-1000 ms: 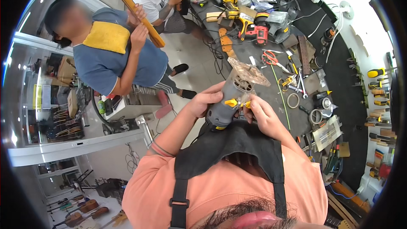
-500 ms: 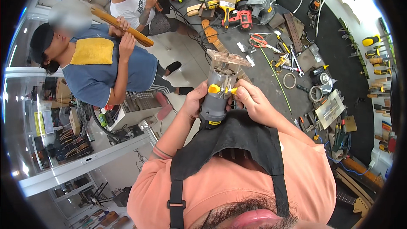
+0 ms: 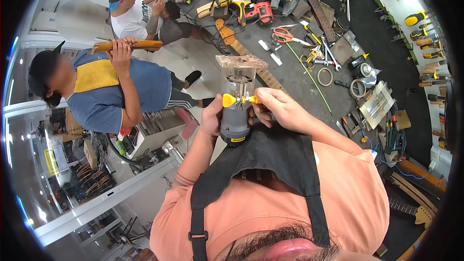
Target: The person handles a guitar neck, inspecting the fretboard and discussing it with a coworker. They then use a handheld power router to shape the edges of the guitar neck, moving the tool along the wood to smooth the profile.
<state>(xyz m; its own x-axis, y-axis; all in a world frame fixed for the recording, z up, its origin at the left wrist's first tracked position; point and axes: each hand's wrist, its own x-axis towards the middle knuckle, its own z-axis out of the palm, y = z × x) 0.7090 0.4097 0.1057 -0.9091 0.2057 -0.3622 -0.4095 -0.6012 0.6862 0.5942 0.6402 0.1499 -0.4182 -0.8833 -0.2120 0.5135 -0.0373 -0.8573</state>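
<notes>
A grey trim router [image 3: 235, 122] with a clear plastic base [image 3: 241, 63] is held upright in front of my black apron, base end pointing away from me. My left hand [image 3: 211, 118] wraps round the left side of its body, thumb by a yellow wing knob [image 3: 228, 100]. On the other side, my right hand [image 3: 278, 108] is closed at a second yellow knob [image 3: 252, 99], thumb on top. The fingertips behind the tool are partly hidden.
Beyond the router lies a guitar neck [image 3: 241, 50] on the dark workbench [image 3: 299, 94]. Farther off are orange scissors [image 3: 285, 36], a red power tool [image 3: 262, 13] and a masking-tape ring [image 3: 325, 76]. A co-worker [image 3: 116, 89] at the left holds a long wooden piece [image 3: 145, 45].
The router has straightened from a tilt and sits further left in the picture. Both hands have stayed on it. The co-worker's wooden piece is now closer to level.
</notes>
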